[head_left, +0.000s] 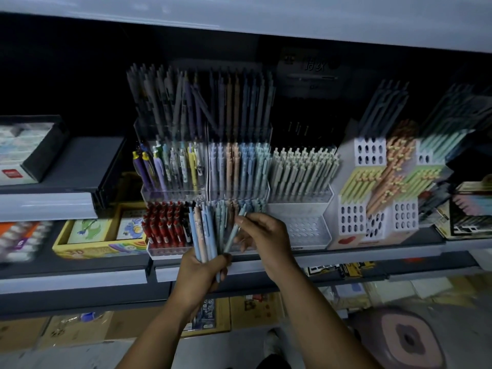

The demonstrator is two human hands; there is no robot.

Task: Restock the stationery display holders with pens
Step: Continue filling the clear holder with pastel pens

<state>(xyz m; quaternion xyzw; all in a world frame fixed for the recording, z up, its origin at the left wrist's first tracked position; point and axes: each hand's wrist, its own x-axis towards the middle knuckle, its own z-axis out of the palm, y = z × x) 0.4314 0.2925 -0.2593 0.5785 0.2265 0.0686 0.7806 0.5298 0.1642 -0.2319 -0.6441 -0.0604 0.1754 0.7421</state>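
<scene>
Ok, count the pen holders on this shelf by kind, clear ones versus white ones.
Clear holders: 2
White holders: 2
Total: 4, though the blurred far right may hide more.

You get a dim view: rear pens (199,102) fade into black shadow under the upper shelf (239,20), and the right edge smears.

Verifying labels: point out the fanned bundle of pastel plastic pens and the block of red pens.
fanned bundle of pastel plastic pens (207,230), head view, blue barrel mid-length.
block of red pens (166,225), head view, middle of the cluster.
</scene>
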